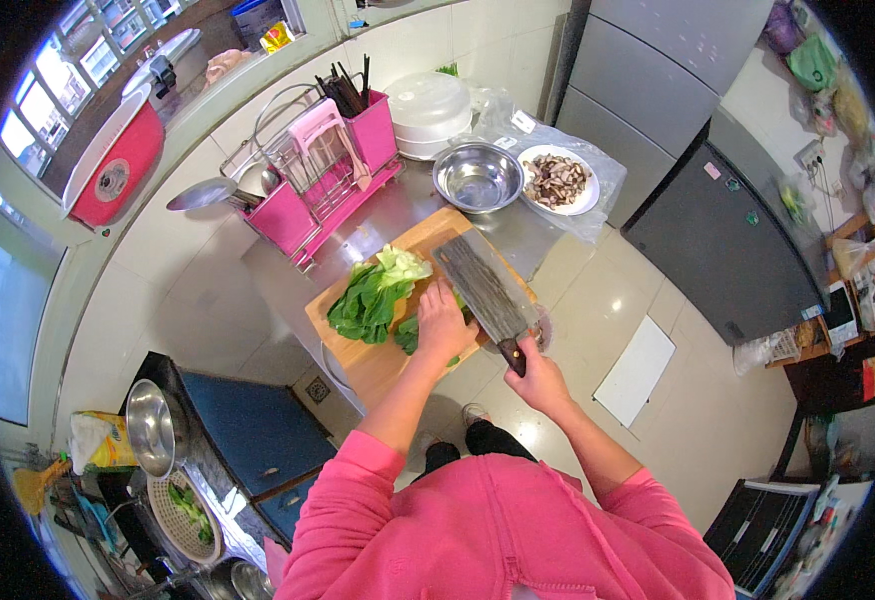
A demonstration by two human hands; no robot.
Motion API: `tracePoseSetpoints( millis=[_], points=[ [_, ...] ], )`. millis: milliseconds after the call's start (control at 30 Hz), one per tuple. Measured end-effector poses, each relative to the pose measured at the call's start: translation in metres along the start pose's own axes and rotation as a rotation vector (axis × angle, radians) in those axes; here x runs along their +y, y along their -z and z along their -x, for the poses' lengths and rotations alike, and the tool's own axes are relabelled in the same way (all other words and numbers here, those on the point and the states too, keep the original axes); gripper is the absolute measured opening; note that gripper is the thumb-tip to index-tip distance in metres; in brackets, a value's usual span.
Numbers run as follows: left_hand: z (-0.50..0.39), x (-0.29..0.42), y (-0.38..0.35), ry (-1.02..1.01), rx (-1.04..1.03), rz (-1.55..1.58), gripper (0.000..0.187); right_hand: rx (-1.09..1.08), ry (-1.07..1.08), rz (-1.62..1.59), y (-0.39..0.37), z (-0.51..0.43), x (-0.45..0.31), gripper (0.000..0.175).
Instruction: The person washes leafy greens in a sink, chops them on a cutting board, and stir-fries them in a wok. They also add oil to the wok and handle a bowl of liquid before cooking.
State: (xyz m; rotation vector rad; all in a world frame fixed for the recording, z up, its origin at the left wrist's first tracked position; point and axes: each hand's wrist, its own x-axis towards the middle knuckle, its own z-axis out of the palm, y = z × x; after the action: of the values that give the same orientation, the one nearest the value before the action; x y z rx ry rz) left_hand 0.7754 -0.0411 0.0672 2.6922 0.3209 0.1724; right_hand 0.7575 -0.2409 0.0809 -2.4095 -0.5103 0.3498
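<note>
My right hand [539, 377] grips the dark handle of a Chinese cleaver [485, 285]. Its broad, wet-looking blade extends over the right part of a wooden cutting board [366, 369], just right of my left hand. Fingers curled down, my left hand [443, 324] holds leafy greens [407, 335] against the board. Some of those leaves show on either side of the hand, and the rest is hidden under it. A pile of cut greens [368, 304] with pale stem ends [404, 264] lies left of that hand.
Behind the board are a steel bowl [479, 178], a plate of chopped mushrooms [560, 180] and a pink utensil rack [325, 180]. A round container [544, 330] is partly hidden below the board's right edge. At lower left, a colander [185, 517] holds more greens beside the sink.
</note>
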Motion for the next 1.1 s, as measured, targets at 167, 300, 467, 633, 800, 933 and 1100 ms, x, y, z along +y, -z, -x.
tracePoseSetpoints(
  millis=[167, 300, 467, 633, 800, 933, 1100],
  points=[
    [0.030, -0.015, 0.010, -0.052, 0.129, -0.296, 0.089, -0.011, -0.024, 0.218, -0.014, -0.003, 0.005, 0.042],
    [0.057, -0.020, 0.008, -0.031, 0.152, -0.308, 0.073, -0.033, -0.002, 0.236, 0.003, -0.002, -0.008, 0.042],
    [0.057, -0.028, -0.001, -0.085, 0.221, -0.300, 0.062, 0.094, 0.072, 0.199, 0.026, 0.005, -0.030, 0.042],
    [0.056, -0.028, -0.001, -0.086, 0.240, -0.296, 0.063, -0.032, 0.016, 0.279, -0.004, 0.004, -0.026, 0.038],
    [0.062, -0.023, 0.008, -0.057, 0.280, -0.150, 0.058, -0.188, -0.094, 0.382, -0.025, -0.004, -0.015, 0.037],
    [0.067, -0.026, 0.008, -0.101, 0.308, -0.111, 0.043, -0.165, -0.050, 0.258, -0.001, 0.001, -0.021, 0.045],
    [0.066, -0.035, -0.003, -0.180, 0.343, -0.112, 0.030, 0.096, -0.051, 0.065, 0.010, 0.009, -0.031, 0.044]
  ],
)
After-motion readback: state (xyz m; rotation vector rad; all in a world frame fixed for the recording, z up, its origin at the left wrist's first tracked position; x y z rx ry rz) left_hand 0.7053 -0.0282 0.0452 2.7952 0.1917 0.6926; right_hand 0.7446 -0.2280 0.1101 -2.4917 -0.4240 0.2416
